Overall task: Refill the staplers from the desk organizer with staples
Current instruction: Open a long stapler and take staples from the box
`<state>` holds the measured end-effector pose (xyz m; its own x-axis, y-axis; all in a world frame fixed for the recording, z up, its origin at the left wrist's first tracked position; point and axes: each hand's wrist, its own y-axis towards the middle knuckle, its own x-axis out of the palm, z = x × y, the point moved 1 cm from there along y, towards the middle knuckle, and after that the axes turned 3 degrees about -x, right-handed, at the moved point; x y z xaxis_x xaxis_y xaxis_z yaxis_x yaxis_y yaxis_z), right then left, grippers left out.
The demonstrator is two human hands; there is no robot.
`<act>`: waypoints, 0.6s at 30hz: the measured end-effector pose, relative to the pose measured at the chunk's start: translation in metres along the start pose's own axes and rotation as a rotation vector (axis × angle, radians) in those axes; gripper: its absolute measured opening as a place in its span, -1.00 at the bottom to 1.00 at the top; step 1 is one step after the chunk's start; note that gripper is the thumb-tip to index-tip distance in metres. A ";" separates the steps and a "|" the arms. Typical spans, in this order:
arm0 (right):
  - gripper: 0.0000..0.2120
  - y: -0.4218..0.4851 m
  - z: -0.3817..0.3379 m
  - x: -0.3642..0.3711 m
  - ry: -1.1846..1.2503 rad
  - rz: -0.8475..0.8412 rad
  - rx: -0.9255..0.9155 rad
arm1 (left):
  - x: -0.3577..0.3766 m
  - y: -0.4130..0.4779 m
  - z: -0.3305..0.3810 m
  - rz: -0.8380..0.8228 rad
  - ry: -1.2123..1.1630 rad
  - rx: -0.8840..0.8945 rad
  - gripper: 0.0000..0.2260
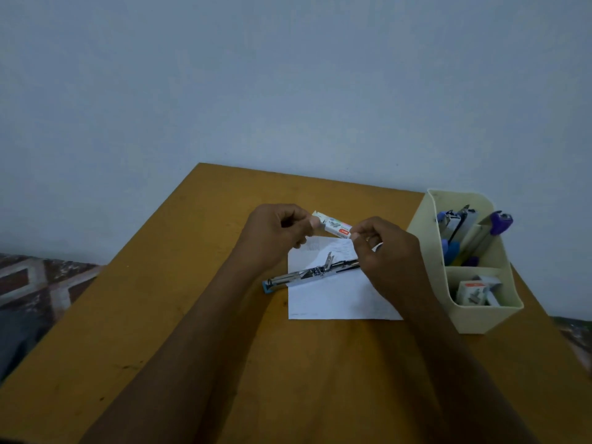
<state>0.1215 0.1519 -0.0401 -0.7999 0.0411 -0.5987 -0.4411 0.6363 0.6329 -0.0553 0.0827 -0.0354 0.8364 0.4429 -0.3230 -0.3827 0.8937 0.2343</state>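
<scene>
Head, fingers [315, 223] pinching staple box [334, 226] (oblong cardboard)

Dim, bluish feed
I get soft, flat light, faint shadows on the wooden table [153, 322]; the white paper [336, 299] is brightest, the frame's corners look stretched, fine detail smeared.

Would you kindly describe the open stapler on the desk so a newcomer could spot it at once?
On the brown desk, find the white paper left of the cream organizer. The stapler lies across its upper left part. Unlike the staplers standing in the organizer, it lies flat and opened out.
</scene>
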 end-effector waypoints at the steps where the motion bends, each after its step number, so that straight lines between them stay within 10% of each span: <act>1: -0.90 0.001 -0.003 -0.005 0.008 0.001 0.010 | 0.000 0.000 0.005 -0.007 0.002 0.009 -0.83; 18: -0.92 -0.078 0.001 -0.167 -0.164 0.111 0.332 | 0.098 -0.043 0.113 -0.307 -0.081 0.226 -0.96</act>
<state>0.2902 0.0962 0.0100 -0.7479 0.2294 -0.6229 -0.1782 0.8345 0.5214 0.0873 0.0790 0.0265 0.9303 0.1417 -0.3384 -0.0208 0.9413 0.3370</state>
